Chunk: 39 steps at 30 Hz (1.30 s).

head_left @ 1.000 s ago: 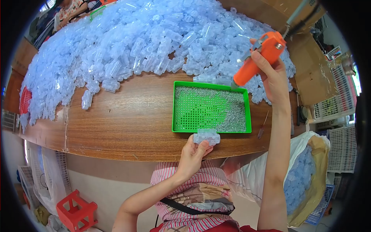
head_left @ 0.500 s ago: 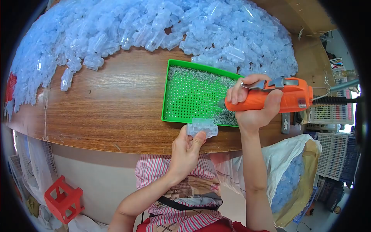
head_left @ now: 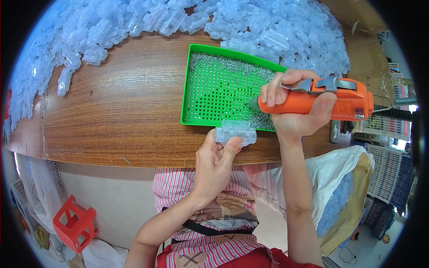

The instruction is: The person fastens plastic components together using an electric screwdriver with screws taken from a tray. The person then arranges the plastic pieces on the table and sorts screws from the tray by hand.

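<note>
My left hand (head_left: 216, 156) grips a clear plastic part (head_left: 236, 133) between thumb and fingers, at the near edge of a green perforated tray (head_left: 184, 100). Many small metal screws (head_left: 214, 63) lie in the tray, mostly along its far and right sides. Wrapped round an orange electric screwdriver (head_left: 297, 103), my right hand (head_left: 298, 109) holds it nearly level, its tip pointing left over the tray. Whether the tip touches a screw is too small to tell.
A large heap of clear plastic parts (head_left: 152, 15) covers the table's far side. One loose part (head_left: 64, 81) lies at the left. An open sack (head_left: 344, 196) of parts is below right; a red stool (head_left: 75, 223) stands below left.
The screwdriver has swung from upright at the upper right to level over the tray. My left hand still holds the plastic part. The view has shifted, so table things sit higher.
</note>
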Each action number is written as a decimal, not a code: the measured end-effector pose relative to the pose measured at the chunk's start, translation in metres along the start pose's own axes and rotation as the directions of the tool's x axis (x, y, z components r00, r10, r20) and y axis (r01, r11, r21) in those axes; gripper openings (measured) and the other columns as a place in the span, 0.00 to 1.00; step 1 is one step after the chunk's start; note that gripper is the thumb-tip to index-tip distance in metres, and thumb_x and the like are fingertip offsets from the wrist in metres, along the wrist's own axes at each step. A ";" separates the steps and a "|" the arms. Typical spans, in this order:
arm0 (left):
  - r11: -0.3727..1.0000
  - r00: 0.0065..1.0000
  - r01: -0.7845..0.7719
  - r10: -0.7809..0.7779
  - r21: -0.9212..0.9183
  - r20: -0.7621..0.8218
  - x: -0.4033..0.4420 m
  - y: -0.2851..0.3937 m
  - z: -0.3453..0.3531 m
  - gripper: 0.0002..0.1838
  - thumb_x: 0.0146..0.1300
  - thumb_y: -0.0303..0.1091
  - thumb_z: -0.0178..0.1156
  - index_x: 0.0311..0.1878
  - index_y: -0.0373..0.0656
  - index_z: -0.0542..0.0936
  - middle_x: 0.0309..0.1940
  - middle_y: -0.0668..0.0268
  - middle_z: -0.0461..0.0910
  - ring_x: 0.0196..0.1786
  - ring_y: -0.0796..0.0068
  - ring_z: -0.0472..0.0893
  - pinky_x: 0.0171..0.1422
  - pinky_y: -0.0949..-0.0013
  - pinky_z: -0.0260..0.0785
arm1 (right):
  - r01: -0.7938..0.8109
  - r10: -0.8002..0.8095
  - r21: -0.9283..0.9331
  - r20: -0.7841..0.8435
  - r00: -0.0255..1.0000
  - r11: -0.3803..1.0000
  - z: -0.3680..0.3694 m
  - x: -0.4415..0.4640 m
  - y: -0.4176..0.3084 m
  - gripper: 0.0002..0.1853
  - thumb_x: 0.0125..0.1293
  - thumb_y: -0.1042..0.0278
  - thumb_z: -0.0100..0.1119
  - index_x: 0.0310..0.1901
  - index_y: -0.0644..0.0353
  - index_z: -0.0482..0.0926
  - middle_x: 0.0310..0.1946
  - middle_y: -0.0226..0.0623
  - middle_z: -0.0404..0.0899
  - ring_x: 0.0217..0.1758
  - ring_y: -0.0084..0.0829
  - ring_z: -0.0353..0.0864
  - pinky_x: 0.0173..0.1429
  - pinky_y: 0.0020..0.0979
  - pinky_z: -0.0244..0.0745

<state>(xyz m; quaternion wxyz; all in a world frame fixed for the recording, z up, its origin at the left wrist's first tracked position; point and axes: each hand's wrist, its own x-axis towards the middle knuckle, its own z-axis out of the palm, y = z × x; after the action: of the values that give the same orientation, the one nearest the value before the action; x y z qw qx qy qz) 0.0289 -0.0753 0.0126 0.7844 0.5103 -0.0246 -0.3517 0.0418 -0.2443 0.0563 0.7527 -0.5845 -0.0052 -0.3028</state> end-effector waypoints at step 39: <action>0.997 0.999 -0.047 0.047 -0.057 0.000 0.000 0.001 0.001 0.14 0.68 0.31 0.56 0.50 0.31 0.72 0.41 0.59 0.81 0.43 0.80 0.79 0.46 0.74 0.73 | 0.253 -0.152 -0.223 0.390 0.908 0.941 0.055 -0.037 -0.053 0.40 0.52 0.24 0.55 0.42 0.61 0.71 0.23 0.35 0.71 0.23 0.30 0.72 0.27 0.33 0.66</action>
<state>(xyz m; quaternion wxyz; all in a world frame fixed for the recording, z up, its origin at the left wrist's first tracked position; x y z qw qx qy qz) 0.0289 -0.0756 0.0139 0.8067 0.4869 -0.0270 -0.3340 0.0059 -0.1857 0.1067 0.6162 -0.7236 -0.1660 -0.2630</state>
